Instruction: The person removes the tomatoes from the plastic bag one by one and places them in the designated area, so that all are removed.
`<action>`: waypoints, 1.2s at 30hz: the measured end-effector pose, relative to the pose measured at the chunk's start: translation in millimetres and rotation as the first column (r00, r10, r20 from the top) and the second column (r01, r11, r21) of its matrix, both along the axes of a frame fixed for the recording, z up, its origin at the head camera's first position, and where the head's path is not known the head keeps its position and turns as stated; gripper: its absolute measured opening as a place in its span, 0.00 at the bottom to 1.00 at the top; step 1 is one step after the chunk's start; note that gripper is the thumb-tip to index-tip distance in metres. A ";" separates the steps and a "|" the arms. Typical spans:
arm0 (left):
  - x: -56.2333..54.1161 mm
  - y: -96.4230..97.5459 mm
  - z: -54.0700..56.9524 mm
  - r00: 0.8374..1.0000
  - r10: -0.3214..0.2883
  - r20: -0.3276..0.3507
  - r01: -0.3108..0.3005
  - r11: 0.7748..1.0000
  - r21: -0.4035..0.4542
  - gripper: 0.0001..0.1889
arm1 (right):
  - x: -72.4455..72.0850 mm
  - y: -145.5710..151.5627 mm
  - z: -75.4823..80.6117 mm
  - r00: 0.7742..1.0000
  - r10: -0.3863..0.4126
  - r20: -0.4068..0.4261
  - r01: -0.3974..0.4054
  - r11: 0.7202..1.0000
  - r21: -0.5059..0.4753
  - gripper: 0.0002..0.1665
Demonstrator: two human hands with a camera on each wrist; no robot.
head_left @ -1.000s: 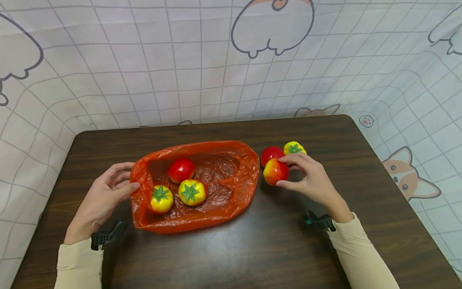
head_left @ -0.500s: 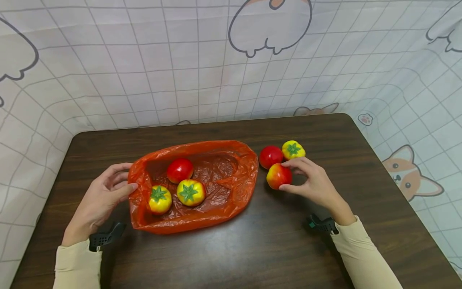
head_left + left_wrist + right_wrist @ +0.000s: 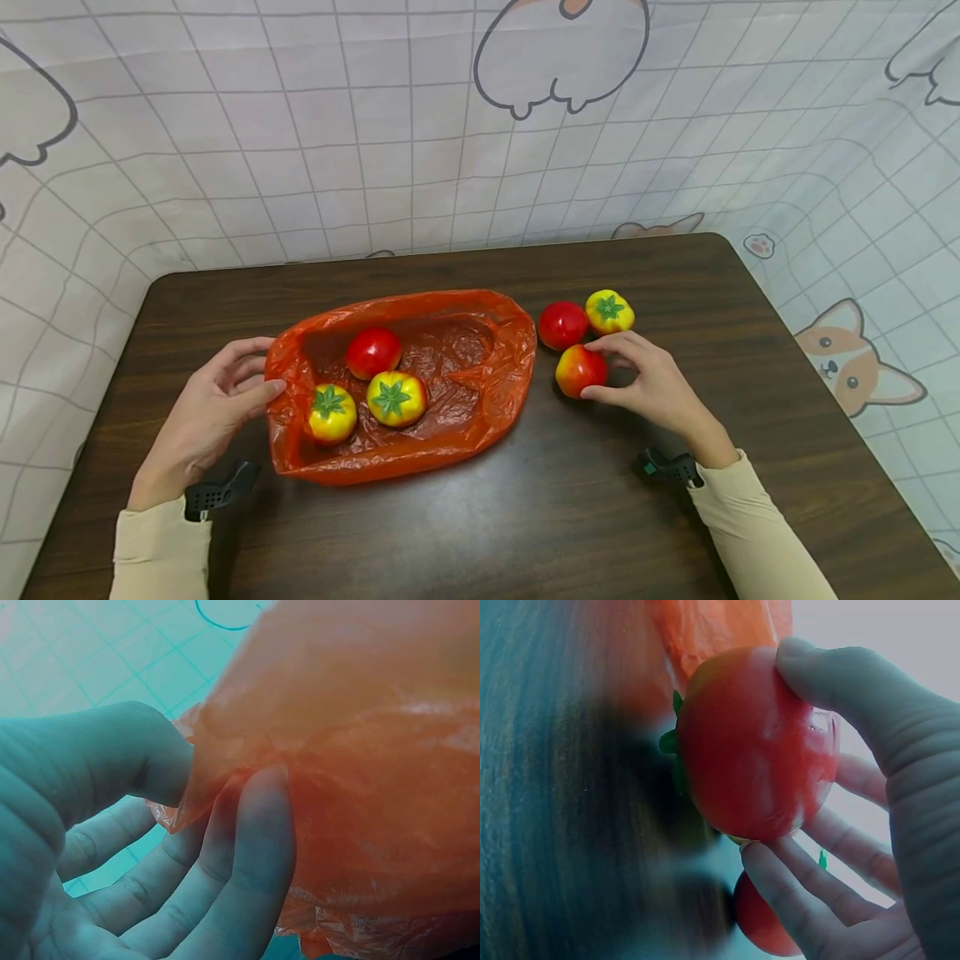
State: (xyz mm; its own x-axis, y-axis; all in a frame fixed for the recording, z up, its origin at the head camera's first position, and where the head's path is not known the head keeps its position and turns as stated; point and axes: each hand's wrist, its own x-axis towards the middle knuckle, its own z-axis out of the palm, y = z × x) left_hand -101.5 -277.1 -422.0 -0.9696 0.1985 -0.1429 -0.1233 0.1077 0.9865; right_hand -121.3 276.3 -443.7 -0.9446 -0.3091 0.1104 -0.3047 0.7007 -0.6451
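A red plastic bag (image 3: 506, 400) lies spread open on the table, its rim folded back. My left hand (image 3: 210, 408) pinches the bag's left edge; thumb and fingers grip the thin plastic (image 3: 360, 817) in the left wrist view. Inside rest a red tomato (image 3: 373, 353) and two yellow-red tomatoes (image 3: 396, 399) with green star-shaped leaves. To the right of the bag, my right hand (image 3: 648, 379) holds a red-yellow tomato (image 3: 576, 372) between thumb and fingers. In the right wrist view this tomato (image 3: 757, 742) has its green leaves turned away from the palm.
Just behind the held tomato sit a red tomato (image 3: 562, 325) and a yellow tomato (image 3: 610, 312) on the dark wooden table (image 3: 480, 542). A white gridded cloth (image 3: 375, 142) with cartoon dogs hangs behind and beside the table.
My right hand has shifted the held tomato slightly right and toward me, away from the bag. My left hand keeps its grip on the bag's edge.
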 end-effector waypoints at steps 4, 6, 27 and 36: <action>-0.3 -0.2 0.0 1.000 0.000 0.006 0.000 1.000 -0.009 0.28 | -0.8 -0.1 -1.4 1.000 0.006 0.014 -0.006 1.000 0.008 0.35; -0.3 -0.3 0.2 1.000 -0.001 0.007 0.001 1.000 -0.008 0.28 | -0.9 -0.3 -1.7 1.000 0.007 0.019 -0.007 1.000 0.011 0.35; -0.4 -1.2 2.6 1.000 0.012 0.015 -0.011 0.999 -0.041 0.28 | -3.3 -2.0 12.2 0.999 0.028 -0.041 -0.025 0.998 0.058 0.34; 0.5 0.1 3.1 1.000 -0.004 -0.007 0.004 0.999 -0.039 0.28 | -9.9 -12.0 25.4 0.991 0.047 -0.129 -0.044 0.999 0.024 0.32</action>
State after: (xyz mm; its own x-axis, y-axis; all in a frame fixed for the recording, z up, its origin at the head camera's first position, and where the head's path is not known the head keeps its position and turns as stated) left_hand -101.0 -277.0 -418.9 -0.9699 0.1965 -0.1439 -0.1160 0.1465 0.9824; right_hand -131.2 264.4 -418.4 -0.9077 -0.3549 0.2237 -0.4164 0.6974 -0.5833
